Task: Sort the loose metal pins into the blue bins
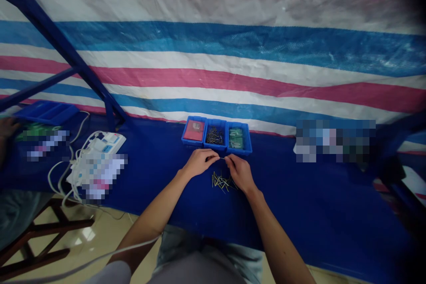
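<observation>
Striped sheet (213, 6) behind blue tabletop (299, 213)
At left, white power strip (115, 143) with cables (76, 184), blue frame (60, 38), blue tray (49, 112); below, wooden stool (66, 225).

I watch through a single head-worn camera, facing forward and steeply down; the left hand (199, 163) and right hand (241, 173) sit near, mid-frame, over the table (306, 213), the striped sheet (213, 6) filling the top.

Screws (220, 182) and parts bins (217, 147) on a worktable (309, 213) (striped sheeting (233, 62) behind) suggest a makeshift workshop
</observation>
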{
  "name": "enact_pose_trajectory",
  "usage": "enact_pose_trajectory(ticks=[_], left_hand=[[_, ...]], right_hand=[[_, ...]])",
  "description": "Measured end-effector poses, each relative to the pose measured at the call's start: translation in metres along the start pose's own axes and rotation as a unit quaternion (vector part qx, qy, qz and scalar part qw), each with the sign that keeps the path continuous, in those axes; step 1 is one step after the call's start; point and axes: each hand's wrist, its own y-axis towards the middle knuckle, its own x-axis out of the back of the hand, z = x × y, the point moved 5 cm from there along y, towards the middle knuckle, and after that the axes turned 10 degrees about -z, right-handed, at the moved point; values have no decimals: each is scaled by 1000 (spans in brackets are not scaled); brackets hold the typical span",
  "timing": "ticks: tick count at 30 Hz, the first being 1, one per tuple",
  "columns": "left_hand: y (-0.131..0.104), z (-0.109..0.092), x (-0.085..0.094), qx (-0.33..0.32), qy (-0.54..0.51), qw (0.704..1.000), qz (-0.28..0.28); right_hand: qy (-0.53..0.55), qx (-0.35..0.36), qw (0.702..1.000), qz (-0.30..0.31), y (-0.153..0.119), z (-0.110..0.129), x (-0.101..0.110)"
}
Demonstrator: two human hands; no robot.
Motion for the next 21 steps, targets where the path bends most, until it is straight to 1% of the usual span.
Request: enact_pose_trajectory(ticks=[8, 13, 16, 21], left_hand=[[0, 0, 0, 7, -6, 1000, -2], [1, 3, 2, 16, -24, 1000, -14], [2, 6, 6, 39, -54, 997, -48], [2, 12, 15, 77, -86, 983, -141]], right_hand=[[-37, 6, 999, -11, -1, -3, -2], [-3, -14, 1000, -13, -1, -5, 1], [11, -29, 999, -26, 0, -6, 4], [17, -32, 999, -27, 0, -5, 4]])
